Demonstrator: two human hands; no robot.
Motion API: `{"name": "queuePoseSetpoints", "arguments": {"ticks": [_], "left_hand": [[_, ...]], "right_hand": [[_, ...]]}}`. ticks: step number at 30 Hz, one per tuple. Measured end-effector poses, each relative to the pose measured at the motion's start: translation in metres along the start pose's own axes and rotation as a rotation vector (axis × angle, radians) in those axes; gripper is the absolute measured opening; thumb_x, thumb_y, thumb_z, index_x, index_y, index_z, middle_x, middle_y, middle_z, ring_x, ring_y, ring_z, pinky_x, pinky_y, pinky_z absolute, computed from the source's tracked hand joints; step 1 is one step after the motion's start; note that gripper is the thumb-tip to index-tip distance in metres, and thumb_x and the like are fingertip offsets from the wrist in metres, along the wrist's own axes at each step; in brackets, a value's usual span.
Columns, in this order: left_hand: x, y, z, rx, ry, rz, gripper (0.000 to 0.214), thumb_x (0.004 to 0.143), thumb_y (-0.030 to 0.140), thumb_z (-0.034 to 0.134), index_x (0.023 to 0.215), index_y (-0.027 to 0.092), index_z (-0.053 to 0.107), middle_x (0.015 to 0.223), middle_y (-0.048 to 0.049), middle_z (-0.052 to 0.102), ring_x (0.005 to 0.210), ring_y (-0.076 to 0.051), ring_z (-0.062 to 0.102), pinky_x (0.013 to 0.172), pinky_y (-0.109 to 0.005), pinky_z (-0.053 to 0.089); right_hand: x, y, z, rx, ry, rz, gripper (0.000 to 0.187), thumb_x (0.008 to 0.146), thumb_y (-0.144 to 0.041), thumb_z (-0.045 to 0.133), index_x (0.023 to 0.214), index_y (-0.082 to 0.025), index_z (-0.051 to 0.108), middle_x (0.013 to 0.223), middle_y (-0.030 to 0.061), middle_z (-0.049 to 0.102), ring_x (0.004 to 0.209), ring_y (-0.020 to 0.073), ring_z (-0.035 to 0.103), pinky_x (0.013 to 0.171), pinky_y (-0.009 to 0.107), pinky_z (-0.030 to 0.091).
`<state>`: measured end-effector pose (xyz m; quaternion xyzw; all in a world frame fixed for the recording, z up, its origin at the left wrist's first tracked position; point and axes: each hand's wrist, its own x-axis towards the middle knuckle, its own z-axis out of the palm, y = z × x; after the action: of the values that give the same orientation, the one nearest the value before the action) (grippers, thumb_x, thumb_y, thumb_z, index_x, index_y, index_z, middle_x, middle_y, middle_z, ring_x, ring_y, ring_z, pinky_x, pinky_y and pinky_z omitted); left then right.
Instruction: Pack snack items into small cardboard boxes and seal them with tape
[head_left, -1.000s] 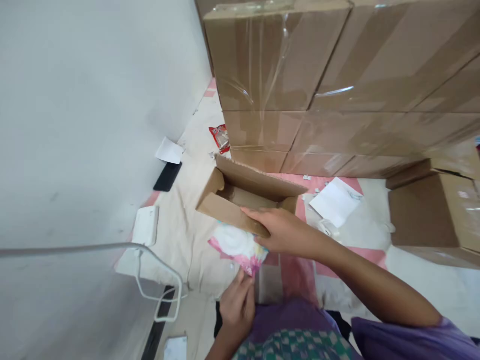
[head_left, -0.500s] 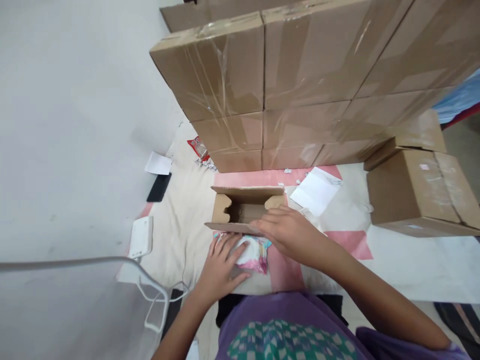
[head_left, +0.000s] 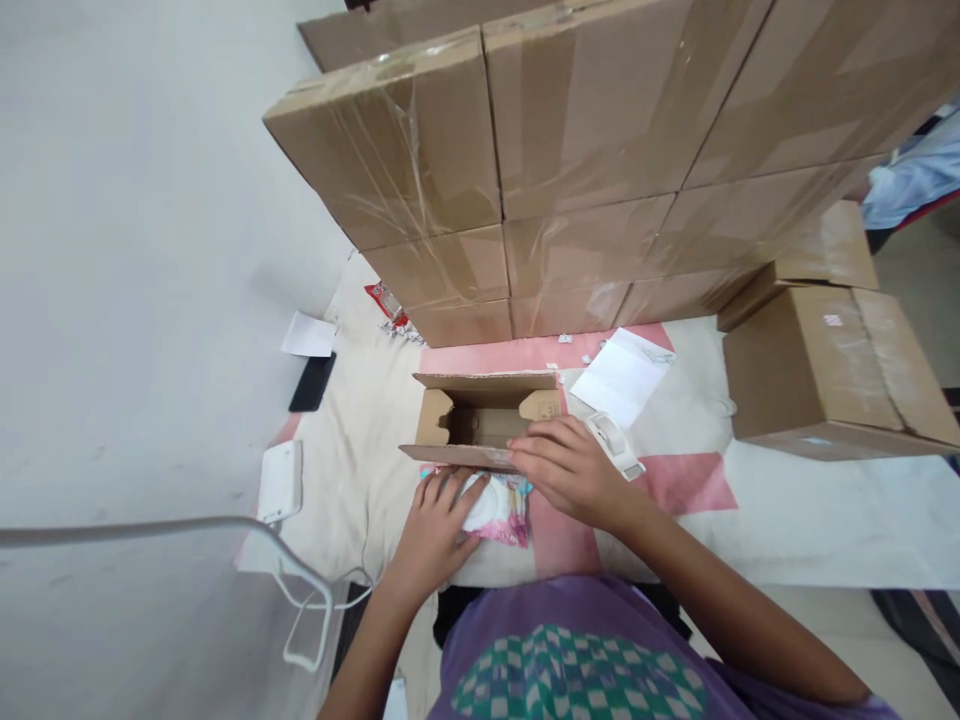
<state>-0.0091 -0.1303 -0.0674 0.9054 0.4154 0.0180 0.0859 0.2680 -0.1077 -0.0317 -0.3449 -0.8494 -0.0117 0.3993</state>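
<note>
Open-topped carton [head_left: 480,422] on cloth [head_left: 675,545]; pink-and-white packet [head_left: 499,512] at its 6 o'clock, just beside.
Left hand [head_left: 437,532]: fingers spread, unclenched, laid on packet. Right hand [head_left: 568,468], carton's 4 o'clock: fingertips on near flap [head_left: 442,456]; pinching or merely touching, cannot tell. White plastic object [head_left: 616,446] at 3 o'clock, beside right hand.

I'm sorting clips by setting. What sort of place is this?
Probably a room in a home doubling as storage space: taped cardboard boxes stand stacked, an open cardboard box sits before the person, and pink-and-cream cloth resembling bedding lies beneath.
</note>
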Motion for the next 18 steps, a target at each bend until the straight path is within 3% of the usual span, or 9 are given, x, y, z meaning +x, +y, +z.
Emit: {"name": "queuePoseSetpoints", "arguments": {"ticks": [6,12,16,18], "left_hand": [[-0.003,-0.002,-0.002,0.075,0.008,-0.005,0.075,0.079,0.035,0.079,0.146,0.018,0.050,0.142,-0.0150,0.060,0.128,-0.036,0.052,0.107,-0.050,0.038],[-0.010,-0.006,-0.006,0.104,0.142,0.083,0.056,0.082,0.035,0.076,0.131,0.013,0.059,0.124,-0.0149,0.069,0.117,-0.033,0.060,0.102,-0.047,0.041],[-0.019,-0.006,-0.012,0.100,0.231,0.144,0.044,0.087,0.032,0.066,0.125,0.011,0.059,0.114,-0.0157,0.070,0.106,-0.032,0.063,0.096,-0.046,0.044],[-0.025,-0.004,-0.023,0.087,0.265,0.170,0.041,0.090,0.031,0.062,0.125,0.011,0.058,0.112,-0.0164,0.070,0.103,-0.031,0.063,0.093,-0.046,0.046]], "right_hand": [[0.005,-0.002,0.000,0.033,0.153,-0.034,0.026,0.099,-0.008,0.059,0.120,-0.019,0.068,0.107,0.0040,0.079,0.102,0.0221,0.061,0.084,0.039,0.048],[-0.005,-0.004,0.006,-0.048,0.162,-0.021,0.023,0.102,-0.014,0.060,0.116,-0.027,0.074,0.104,-0.0015,0.080,0.092,0.0185,0.060,0.078,0.035,0.044],[-0.011,-0.001,0.004,0.002,0.143,-0.010,0.034,0.099,-0.014,0.065,0.129,-0.029,0.068,0.106,-0.0015,0.080,0.092,0.0186,0.059,0.076,0.034,0.043],[-0.009,0.004,0.002,0.116,0.136,0.000,0.042,0.098,-0.025,0.068,0.140,-0.026,0.061,0.110,0.0028,0.078,0.098,0.0219,0.057,0.081,0.037,0.046]]}}
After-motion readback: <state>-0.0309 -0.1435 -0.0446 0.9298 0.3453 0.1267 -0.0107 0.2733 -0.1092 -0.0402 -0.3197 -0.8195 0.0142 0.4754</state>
